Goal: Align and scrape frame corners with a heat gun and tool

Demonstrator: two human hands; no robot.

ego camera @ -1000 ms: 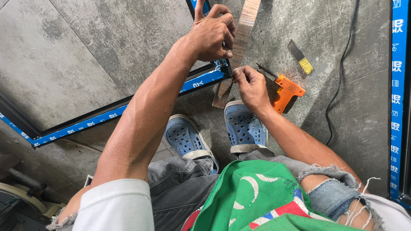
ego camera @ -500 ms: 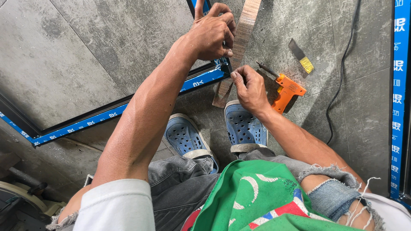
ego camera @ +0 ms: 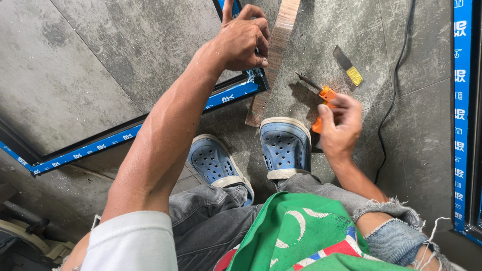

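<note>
A person crouches on a grey tiled floor (ego camera: 100, 65). The left hand (ego camera: 243, 40) is curled at the corner of a blue-taped metal frame (ego camera: 228, 95), fingers bunched, apparently pinching something too small to make out. The right hand (ego camera: 341, 125), fingers loosely released, hovers over an orange power drill (ego camera: 324, 100) lying beside a wooden strip (ego camera: 273, 55).

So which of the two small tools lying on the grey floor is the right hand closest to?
The orange-handled tool: the right hand is right over its handle. The flat blade with the yellow handle lies farther off, untouched.
</note>
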